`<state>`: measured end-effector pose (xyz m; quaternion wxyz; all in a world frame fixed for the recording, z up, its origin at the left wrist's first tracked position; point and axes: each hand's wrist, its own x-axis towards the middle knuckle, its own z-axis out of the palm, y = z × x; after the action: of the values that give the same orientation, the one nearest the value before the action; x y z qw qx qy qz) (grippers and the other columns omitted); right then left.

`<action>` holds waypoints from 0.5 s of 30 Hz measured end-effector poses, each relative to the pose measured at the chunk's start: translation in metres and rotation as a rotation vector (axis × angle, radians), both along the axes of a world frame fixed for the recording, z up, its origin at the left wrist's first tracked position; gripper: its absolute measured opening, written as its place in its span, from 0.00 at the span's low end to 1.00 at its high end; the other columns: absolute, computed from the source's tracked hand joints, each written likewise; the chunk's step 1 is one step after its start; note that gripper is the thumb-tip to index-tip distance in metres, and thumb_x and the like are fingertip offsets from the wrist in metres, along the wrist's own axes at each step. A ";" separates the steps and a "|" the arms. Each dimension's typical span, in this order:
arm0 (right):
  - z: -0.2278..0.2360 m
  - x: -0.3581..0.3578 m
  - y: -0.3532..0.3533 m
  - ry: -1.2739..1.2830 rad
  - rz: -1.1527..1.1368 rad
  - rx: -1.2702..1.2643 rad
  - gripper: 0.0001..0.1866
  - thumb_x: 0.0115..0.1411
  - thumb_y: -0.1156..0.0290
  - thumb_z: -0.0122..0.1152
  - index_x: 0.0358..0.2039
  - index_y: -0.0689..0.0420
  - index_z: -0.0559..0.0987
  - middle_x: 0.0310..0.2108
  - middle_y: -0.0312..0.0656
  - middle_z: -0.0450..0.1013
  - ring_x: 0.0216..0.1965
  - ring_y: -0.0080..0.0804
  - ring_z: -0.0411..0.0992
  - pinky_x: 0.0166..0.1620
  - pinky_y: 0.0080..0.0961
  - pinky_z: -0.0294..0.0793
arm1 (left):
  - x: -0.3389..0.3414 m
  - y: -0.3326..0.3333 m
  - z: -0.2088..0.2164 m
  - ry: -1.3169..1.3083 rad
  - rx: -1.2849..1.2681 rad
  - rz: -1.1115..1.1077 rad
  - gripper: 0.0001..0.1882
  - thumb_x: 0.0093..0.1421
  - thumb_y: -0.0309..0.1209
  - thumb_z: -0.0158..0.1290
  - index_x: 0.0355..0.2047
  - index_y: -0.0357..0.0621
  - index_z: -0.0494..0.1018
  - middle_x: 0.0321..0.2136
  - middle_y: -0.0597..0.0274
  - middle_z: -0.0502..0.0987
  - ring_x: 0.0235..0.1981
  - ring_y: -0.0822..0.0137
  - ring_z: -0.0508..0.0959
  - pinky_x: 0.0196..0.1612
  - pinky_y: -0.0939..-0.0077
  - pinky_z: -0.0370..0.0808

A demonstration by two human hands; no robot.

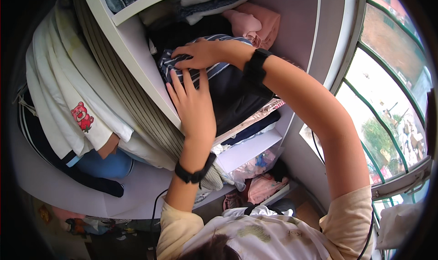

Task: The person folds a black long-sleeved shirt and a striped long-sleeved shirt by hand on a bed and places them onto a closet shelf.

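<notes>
A navy garment with white stripes (pixel 220 70) lies on top of a stack of folded clothes on a wardrobe shelf. My left hand (pixel 195 107) rests flat with its fingers spread, fingertips on the striped cloth at the shelf's left side. My right hand (pixel 203 54) reaches across from the right and lies on the same cloth, fingers stretched out and thumb apart. Below the striped cloth, a black garment (pixel 233 102) hangs toward the shelf's front. Each wrist wears a black band.
Pink folded cloth (pixel 267 25) and folded jeans (pixel 219 4) sit behind the stack. White shirts (pixel 59 77) and a striped garment (pixel 123 82) hang to the left, beyond the divider (pixel 137 59). Lower shelves hold more clothes. A barred window (pixel 388 100) stands at right.
</notes>
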<state>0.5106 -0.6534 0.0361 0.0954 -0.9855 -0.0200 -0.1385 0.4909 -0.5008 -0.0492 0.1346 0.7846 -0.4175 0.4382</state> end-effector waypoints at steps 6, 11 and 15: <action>0.003 0.027 0.031 0.110 -0.160 -0.165 0.25 0.59 0.45 0.42 0.56 0.34 0.66 0.56 0.46 0.63 0.56 0.60 0.59 0.57 0.61 0.54 | -0.011 0.009 -0.036 0.108 0.112 -0.308 0.21 0.55 0.25 0.49 0.51 0.50 0.68 0.57 0.47 0.61 0.62 0.37 0.52 0.57 0.35 0.52; -0.012 0.026 0.024 0.009 -0.153 -0.054 0.28 0.57 0.42 0.43 0.57 0.34 0.65 0.58 0.43 0.62 0.58 0.59 0.57 0.56 0.64 0.53 | -0.002 0.008 -0.039 0.120 -0.003 -0.366 0.20 0.58 0.31 0.49 0.50 0.38 0.65 0.54 0.43 0.64 0.64 0.40 0.50 0.59 0.39 0.51; -0.003 -0.009 -0.021 -0.108 0.102 0.311 0.31 0.54 0.46 0.55 0.57 0.43 0.67 0.56 0.46 0.66 0.59 0.47 0.60 0.59 0.39 0.61 | -0.013 -0.008 -0.032 0.320 -0.150 -0.415 0.28 0.59 0.35 0.49 0.54 0.26 0.56 0.56 0.40 0.62 0.66 0.49 0.48 0.62 0.41 0.43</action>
<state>0.5020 -0.6742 0.0330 0.2522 -0.9477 -0.0537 -0.1878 0.4779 -0.5090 -0.0810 0.3435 0.7294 -0.5091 0.3012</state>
